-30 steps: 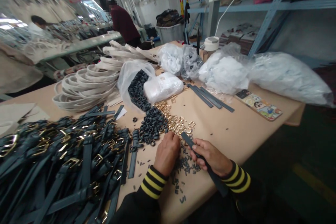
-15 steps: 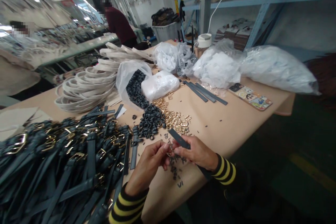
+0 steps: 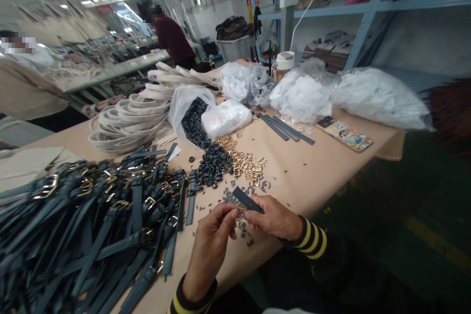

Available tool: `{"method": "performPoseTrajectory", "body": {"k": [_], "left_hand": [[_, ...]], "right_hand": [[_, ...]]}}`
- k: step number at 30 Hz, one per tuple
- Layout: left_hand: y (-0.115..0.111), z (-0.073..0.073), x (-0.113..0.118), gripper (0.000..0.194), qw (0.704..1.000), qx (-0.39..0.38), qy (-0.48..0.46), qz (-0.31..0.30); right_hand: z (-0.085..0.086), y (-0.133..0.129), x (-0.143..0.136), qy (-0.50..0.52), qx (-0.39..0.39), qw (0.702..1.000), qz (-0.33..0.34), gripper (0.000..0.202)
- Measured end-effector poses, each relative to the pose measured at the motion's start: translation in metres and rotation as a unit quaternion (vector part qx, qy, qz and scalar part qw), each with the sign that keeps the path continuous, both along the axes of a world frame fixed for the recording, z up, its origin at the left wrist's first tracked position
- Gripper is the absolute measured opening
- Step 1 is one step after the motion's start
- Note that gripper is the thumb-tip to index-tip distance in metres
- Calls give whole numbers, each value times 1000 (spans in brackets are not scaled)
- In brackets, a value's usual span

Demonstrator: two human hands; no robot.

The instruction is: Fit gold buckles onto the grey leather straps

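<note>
While the right hand (image 3: 274,217) clamps a flat, dark-grey, leather-like strap (image 3: 246,199) over the tan bench (image 3: 309,176), near side, the left hand (image 3: 213,233) curls just beside it, its grip unclear to me; rectangular gold metal buckles (image 3: 253,168) lie beyond.

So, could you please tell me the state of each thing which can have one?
Right hand: closed on the dark strap
Dark strap: held, one end protruding
Left hand: pinching, any held item unclear
Plastic bag: open, black loops spilling out
Gold buckles: loose, heaped
Buckled straps: piled
Cream straps: looped, stacked
Phone: lying back up
</note>
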State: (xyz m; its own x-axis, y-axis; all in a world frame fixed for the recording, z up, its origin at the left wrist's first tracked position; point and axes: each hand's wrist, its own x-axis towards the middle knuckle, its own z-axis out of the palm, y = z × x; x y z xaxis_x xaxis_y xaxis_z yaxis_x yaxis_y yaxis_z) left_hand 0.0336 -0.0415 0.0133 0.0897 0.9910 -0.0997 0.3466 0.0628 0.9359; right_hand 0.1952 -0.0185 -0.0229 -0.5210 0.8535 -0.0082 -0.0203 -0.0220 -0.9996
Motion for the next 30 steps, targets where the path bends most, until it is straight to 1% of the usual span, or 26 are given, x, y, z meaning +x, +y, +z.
{"method": "performPoseTrajectory", "body": {"k": [3, 4, 6, 8, 13, 15, 17, 18, 20, 23, 25, 28, 30], "left_hand": [[-5, 8, 0, 14, 999, 26, 21, -1], [-6, 11, 1, 14, 999, 28, 22, -4], [-7, 15, 1, 14, 999, 22, 23, -8], [-6, 17, 1, 15, 1000, 12, 22, 4], [-1, 12, -5, 17, 996, -1, 4, 88], [0, 9, -6, 18, 995, -25, -38, 93], [0, 5, -6, 19, 987, -64, -117, 88], [0, 4, -5, 19, 979, -90, -164, 86], [-2, -1, -2, 18, 952, -148, -255, 87], [-7, -12, 6, 19, 909, -215, -348, 77], [-10, -20, 13, 19, 897, -225, -374, 69], [-14, -29, 22, 18, 905, -196, -370, 80], [-15, -31, 25, 18, 914, -172, -357, 87]], "right_hand": [[0, -2, 0, 11, -87, 996, -13, 14], [-1, -2, 0, 17, -105, 994, -9, 12], [-3, -4, 0, 21, -105, 994, 9, 7], [-7, -5, 1, 39, -88, 995, 36, 9], [-15, -8, 11, 115, -95, 985, 90, 19], [-15, -8, 15, 123, -97, 981, 117, 21], [-14, -7, 16, 128, -93, 978, 139, 21], [-14, -7, 16, 132, -89, 976, 147, 21], [-13, -8, 14, 139, -81, 974, 157, 20], [-13, -10, 8, 130, -65, 981, 130, 14], [-11, -14, 4, 99, -54, 991, 76, 8], [-5, -20, 0, 30, -20, 999, -10, 9], [-2, -23, -1, -7, 17, 999, -39, 12]]}}
